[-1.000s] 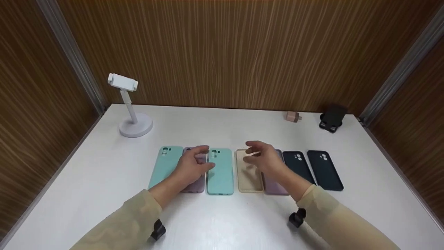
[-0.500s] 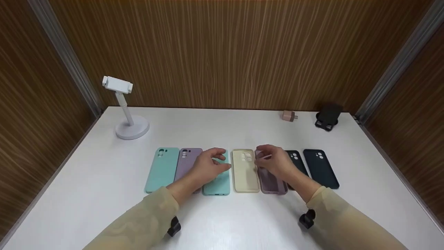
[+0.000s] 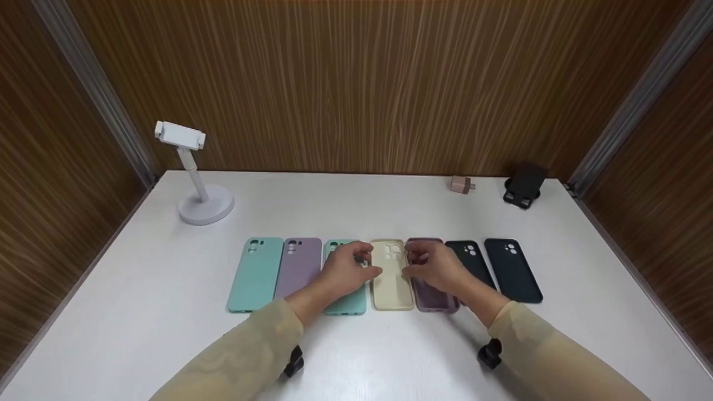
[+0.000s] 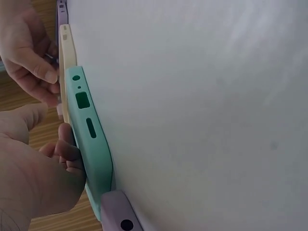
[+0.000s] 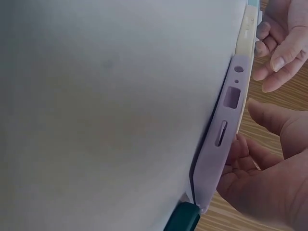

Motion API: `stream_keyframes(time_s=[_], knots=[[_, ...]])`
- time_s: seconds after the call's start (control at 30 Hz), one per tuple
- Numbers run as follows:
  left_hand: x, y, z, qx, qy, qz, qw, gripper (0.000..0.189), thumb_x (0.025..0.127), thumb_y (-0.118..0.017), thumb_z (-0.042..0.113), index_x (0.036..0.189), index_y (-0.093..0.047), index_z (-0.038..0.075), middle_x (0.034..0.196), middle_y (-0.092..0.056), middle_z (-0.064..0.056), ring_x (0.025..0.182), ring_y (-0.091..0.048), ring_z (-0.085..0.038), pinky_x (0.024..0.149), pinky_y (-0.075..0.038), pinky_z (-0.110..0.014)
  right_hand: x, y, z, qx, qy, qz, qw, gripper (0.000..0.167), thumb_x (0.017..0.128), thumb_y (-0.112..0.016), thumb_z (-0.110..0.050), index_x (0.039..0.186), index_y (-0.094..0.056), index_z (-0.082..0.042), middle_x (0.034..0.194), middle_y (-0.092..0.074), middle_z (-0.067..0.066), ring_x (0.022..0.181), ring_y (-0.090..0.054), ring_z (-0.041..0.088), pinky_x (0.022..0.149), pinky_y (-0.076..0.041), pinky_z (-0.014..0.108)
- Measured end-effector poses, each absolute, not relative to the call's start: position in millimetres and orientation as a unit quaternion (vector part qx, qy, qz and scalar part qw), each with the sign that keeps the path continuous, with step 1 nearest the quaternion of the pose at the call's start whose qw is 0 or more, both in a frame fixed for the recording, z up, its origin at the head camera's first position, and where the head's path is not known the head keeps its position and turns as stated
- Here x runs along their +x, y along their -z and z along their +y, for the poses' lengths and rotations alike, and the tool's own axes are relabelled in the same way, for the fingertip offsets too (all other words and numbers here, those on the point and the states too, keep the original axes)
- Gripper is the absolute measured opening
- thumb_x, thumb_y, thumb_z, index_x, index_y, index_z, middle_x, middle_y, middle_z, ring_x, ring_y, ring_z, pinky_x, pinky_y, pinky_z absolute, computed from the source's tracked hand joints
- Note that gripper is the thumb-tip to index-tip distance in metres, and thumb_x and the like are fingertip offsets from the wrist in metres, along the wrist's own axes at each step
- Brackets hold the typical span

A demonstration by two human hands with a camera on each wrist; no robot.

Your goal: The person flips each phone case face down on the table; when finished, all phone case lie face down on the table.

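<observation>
A cream phone case (image 3: 392,289) lies in the middle of a row of phone cases on the white table (image 3: 384,356), its raised rim facing up. My left hand (image 3: 346,270) hovers over the teal case (image 3: 346,303) beside it, thumb and fingertips right at the cream case's left edge. Opposite it, my right hand (image 3: 441,266) is over the mauve case (image 3: 434,298), its fingertips near the cream case's right edge. Both hands have loosely bent fingers with thumbs apart, and nothing shows gripped between them. In the left wrist view the left hand (image 4: 43,168) is behind the teal case's end.
Leftward in the row are a lilac case (image 3: 298,267) and another teal case (image 3: 256,275). Two dark cases, one of them the outer dark case (image 3: 513,270), lie at right. Behind stand a white phone stand (image 3: 206,205), a pink charger plug (image 3: 460,185) and a black stand (image 3: 525,185).
My left hand has moved right, from over the lilac case to the teal one. My right hand has shifted off the cream case to its right edge, and the hands are closer together.
</observation>
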State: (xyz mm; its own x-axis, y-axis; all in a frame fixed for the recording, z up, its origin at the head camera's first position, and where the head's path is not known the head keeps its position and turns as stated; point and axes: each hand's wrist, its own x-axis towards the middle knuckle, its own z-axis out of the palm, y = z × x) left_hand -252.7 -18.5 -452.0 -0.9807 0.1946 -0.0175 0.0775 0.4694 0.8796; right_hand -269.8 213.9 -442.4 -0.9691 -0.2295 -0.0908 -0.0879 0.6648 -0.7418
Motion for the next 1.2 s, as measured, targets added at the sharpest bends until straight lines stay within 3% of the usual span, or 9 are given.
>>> stream_keyframes(time_s=[0.17, 0.4, 0.6, 1.2], knots=[[-253.0, 456.3, -19.6, 0.078, -0.497, 0.862, 0.058, 0.051, 0.093, -0.083, 0.018, 0.138, -0.065, 0.003, 0.118, -0.069, -0.005, 0.107, -0.061, -0.02, 0.1, -0.051, -0.041, -272.3, 444.9, 213.6, -0.085, 0.399, 0.908, 0.095, 0.054, 0.092, -0.082, -0.011, 0.142, -0.064, 0.0, 0.117, -0.071, 0.011, 0.11, -0.067, 0.028, 0.093, -0.056, 0.045], [-251.6, 457.3, -19.2, 0.075, -0.493, 0.865, 0.06, 0.052, 0.091, -0.084, 0.015, 0.139, -0.065, 0.004, 0.119, -0.069, -0.004, 0.094, -0.058, -0.015, 0.085, -0.051, -0.032, -275.1, 447.4, 215.2, -0.08, 0.4, 0.907, 0.107, 0.053, 0.091, -0.084, -0.013, 0.14, -0.066, -0.004, 0.11, -0.07, 0.01, 0.098, -0.064, 0.023, 0.084, -0.053, 0.039], [-251.8, 457.1, -18.7, 0.074, -0.489, 0.867, 0.065, 0.055, 0.09, -0.085, 0.015, 0.14, -0.065, 0.005, 0.12, -0.068, -0.003, 0.089, -0.056, -0.013, 0.079, -0.049, -0.029, -275.6, 447.7, 214.9, -0.078, 0.4, 0.907, 0.105, 0.053, 0.09, -0.084, -0.013, 0.139, -0.067, -0.003, 0.11, -0.07, 0.009, 0.097, -0.063, 0.023, 0.082, -0.053, 0.038], [-252.3, 459.5, -15.9, 0.093, -0.455, 0.884, 0.045, 0.061, 0.084, -0.089, 0.014, 0.139, -0.065, 0.003, 0.119, -0.069, -0.006, 0.107, -0.06, -0.021, 0.103, -0.05, -0.041, -277.2, 449.6, 215.3, -0.074, 0.389, 0.912, 0.107, 0.053, 0.09, -0.084, -0.013, 0.139, -0.066, -0.005, 0.112, -0.07, 0.01, 0.098, -0.063, 0.023, 0.085, -0.054, 0.041]])
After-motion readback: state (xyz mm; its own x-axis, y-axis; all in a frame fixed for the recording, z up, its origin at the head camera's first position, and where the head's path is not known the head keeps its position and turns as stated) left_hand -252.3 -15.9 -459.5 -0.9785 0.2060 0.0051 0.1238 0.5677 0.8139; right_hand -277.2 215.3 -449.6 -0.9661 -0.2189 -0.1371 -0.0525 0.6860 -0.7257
